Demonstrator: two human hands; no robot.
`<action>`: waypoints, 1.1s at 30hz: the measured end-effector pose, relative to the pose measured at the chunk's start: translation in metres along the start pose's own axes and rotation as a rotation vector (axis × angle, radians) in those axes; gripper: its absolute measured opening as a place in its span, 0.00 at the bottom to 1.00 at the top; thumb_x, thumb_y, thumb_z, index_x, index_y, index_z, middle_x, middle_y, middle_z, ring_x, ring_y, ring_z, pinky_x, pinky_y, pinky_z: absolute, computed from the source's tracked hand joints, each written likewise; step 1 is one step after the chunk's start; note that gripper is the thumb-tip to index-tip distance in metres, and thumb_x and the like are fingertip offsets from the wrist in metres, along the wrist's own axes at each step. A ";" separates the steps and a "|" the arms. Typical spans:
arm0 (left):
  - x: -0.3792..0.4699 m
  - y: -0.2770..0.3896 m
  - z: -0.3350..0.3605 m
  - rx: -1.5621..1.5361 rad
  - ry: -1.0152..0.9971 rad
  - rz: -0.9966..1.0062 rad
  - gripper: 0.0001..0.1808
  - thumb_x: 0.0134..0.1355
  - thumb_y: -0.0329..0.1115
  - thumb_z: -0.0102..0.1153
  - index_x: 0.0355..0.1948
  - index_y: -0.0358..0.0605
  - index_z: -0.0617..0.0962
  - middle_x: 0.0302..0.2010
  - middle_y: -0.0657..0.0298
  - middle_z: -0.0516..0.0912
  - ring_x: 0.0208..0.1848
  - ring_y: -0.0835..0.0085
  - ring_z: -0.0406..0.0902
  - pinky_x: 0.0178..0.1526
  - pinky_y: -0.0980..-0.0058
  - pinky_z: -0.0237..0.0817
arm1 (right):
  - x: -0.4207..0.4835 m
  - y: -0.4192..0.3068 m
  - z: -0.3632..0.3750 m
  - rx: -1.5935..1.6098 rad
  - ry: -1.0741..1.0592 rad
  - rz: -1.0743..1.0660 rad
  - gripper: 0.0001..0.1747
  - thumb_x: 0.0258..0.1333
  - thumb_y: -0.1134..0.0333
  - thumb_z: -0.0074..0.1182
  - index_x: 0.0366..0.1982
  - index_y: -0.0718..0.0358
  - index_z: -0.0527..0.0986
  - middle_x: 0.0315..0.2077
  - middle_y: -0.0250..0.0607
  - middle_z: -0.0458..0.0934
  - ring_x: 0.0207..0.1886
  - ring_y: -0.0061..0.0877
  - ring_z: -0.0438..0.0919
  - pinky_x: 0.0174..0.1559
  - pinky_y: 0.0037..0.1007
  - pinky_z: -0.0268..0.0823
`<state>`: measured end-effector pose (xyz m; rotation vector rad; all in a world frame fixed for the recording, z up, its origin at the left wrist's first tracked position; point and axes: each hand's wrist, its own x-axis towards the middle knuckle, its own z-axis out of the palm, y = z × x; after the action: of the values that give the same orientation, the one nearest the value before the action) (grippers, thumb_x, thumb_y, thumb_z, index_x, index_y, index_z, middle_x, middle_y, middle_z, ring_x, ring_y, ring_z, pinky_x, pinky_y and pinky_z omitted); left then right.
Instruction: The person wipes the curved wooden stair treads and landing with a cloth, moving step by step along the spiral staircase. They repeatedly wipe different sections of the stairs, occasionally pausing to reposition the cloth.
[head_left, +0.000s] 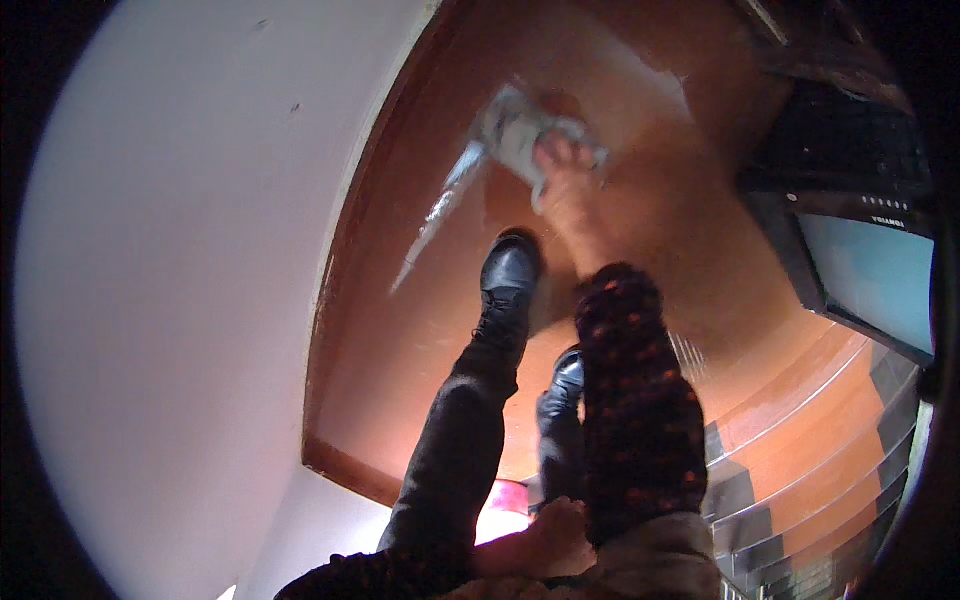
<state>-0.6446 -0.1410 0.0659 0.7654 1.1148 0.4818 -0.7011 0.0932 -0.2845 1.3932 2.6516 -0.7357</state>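
Observation:
My right hand (566, 176) is on a crumpled grey cloth (517, 142), its fingers over the cloth's near side. Both look blurred. The cloth lies on a glossy reddish-brown floor (420, 352), ahead of my black shoe (511, 262). A bright, shiny streak (442, 206) runs across the floor from the cloth's left side. Low in the picture, my left hand (547, 540) is close to my body, by my legs. Its fingers are partly hidden, and I cannot make out anything in it.
A pale wall (172, 262) with a dark red skirting (341, 255) borders the floor on the left. To the right stands a black-framed screen (870, 262). Orange and dark tiled steps (810, 457) curve at the lower right. Behind my legs is a pink container (510, 493).

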 end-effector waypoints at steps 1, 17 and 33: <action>-0.002 -0.008 0.005 0.066 -0.002 0.004 0.15 0.47 0.37 0.62 0.29 0.34 0.79 0.41 0.41 0.79 0.41 0.46 0.79 0.38 0.53 0.73 | -0.024 -0.014 0.010 0.022 0.039 -0.054 0.26 0.43 0.73 0.60 0.49 0.47 0.77 0.60 0.34 0.71 0.58 0.42 0.68 0.54 0.46 0.68; -0.119 -0.170 -0.019 0.287 0.225 -0.340 0.18 0.65 0.40 0.62 0.52 0.43 0.77 0.44 0.53 0.83 0.43 0.59 0.84 0.45 0.65 0.77 | -0.063 0.058 0.017 0.202 0.281 0.407 0.32 0.51 0.63 0.58 0.61 0.48 0.71 0.66 0.43 0.66 0.66 0.48 0.63 0.64 0.48 0.61; -0.188 -0.215 -0.095 0.332 0.162 -0.374 0.18 0.62 0.40 0.63 0.50 0.44 0.78 0.42 0.53 0.83 0.43 0.57 0.83 0.46 0.62 0.74 | -0.281 -0.305 0.197 0.382 -0.279 -0.241 0.15 0.48 0.61 0.59 0.40 0.43 0.83 0.52 0.28 0.78 0.58 0.37 0.71 0.54 0.49 0.65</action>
<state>-0.8096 -0.3838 -0.0029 0.7889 1.4760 0.0407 -0.8088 -0.3532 -0.2676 0.9416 2.5669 -1.4101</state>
